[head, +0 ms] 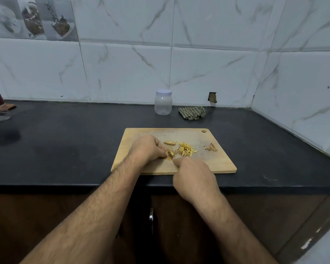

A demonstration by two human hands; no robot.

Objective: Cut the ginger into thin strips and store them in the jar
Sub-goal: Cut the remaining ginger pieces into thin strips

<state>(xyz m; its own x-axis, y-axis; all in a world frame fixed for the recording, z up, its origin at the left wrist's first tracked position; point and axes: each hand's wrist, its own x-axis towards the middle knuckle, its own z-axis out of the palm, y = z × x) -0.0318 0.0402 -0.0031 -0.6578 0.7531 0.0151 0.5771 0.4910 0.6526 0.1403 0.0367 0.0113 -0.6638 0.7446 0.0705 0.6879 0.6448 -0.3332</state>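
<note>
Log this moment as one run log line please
step: slicing ginger | left hand: pinching ginger piece | right hand: gripping knife | strips: on cutting board | jar: lidded

A home kitchen: tiled wall (208, 63), dark countertop (74, 145), wooden cutting board (208, 162).

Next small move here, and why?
Probably another thin slice: the left hand pins a small ginger piece at the knife gripped by the right hand. An uncut chunk remains; the jar is lidded.
</note>
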